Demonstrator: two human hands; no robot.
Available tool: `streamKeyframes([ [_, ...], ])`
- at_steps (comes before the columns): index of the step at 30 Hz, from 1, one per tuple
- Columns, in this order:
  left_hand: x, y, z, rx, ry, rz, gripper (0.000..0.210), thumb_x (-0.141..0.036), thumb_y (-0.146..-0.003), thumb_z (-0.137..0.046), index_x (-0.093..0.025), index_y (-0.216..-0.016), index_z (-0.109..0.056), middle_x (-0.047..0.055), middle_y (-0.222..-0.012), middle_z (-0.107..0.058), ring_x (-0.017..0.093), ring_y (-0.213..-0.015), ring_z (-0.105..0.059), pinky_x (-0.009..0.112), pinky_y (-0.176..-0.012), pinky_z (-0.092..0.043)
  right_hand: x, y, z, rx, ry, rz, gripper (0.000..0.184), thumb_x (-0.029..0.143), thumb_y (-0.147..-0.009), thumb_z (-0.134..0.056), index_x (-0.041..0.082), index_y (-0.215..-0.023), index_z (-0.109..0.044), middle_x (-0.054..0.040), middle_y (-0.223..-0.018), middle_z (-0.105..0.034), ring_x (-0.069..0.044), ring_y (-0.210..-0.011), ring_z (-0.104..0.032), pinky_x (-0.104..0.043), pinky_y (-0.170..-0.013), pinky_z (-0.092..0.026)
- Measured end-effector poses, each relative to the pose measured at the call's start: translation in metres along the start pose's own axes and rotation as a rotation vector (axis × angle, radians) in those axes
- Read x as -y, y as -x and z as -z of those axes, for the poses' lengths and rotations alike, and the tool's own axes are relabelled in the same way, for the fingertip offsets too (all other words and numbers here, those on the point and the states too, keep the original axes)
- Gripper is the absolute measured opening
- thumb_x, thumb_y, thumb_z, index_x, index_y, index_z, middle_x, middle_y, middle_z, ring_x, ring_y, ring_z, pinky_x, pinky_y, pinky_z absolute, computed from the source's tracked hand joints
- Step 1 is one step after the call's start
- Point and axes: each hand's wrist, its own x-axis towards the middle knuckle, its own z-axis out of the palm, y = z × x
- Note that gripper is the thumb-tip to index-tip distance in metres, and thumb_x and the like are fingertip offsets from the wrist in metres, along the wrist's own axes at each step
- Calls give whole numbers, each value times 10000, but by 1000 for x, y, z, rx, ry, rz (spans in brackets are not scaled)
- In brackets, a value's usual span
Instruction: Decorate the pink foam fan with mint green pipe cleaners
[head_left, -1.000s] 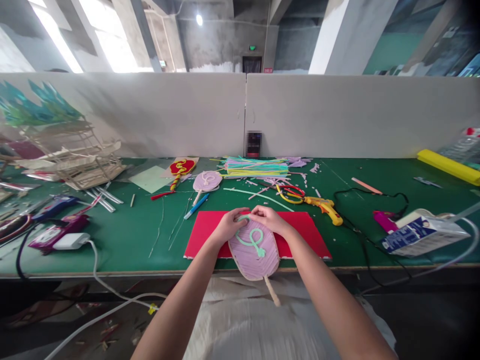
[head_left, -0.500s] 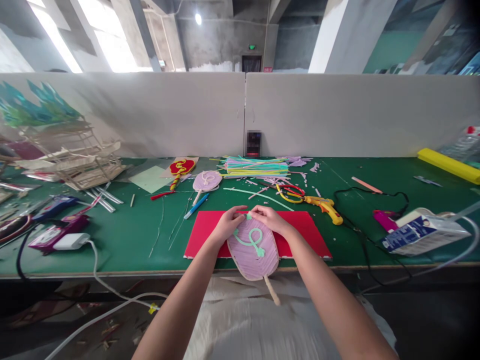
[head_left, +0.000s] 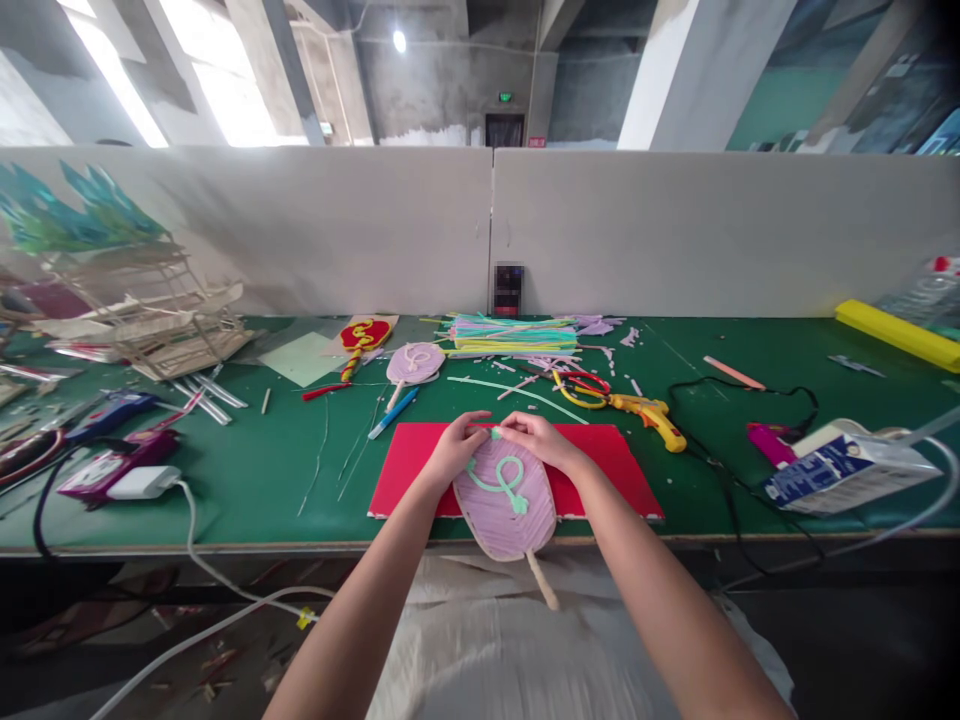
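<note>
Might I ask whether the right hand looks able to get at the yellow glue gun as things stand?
Probably yes: the yellow glue gun lies by the far right corner of the red board, its handle uncovered. The right hand, though, is busy at the top edge of the lilac fan.

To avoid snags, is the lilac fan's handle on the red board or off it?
Off: the handle of the lilac fan shows past the front edge of the red board.

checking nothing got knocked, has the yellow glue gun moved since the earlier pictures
No. Judged against the grey partition behind it, the yellow glue gun lies in the same spot, shifted neither way.
</note>
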Motion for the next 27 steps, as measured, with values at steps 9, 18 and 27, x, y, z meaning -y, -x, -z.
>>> streamKeyframes([
  [9,-3,1,0,-41,11,15,428,-233,-718,-553,-113,-1129,-564,-42,-584,-485,74,-510,-394,189,-472,-270,-11,-2,4,50,4,15,319,461,-734,-616,185,-888,-569,1,-776,-588,-134,-698,-523,-252,-628,-390],
  [18,0,0,1,14,6,5,490,-341,-723,-595,-121,-1156,-537,-18,-646,-542,81,-543,-438,188,-485,-300,-1,1,1,-4,35,28,323,500,-754,-575,185,-823,-581,12,-730,-558,-142,-711,-509,-257,-648,-384],
  [27,2,0,0,66,-33,-27,490,-329,-711,-611,-114,-1142,-521,-60,-575,-467,56,-474,-373,179,-450,-261,-4,1,3,31,97,46,318,495,-771,-555,180,-724,-562,25,-669,-501,-127,-658,-458,-246,-606,-338],
])
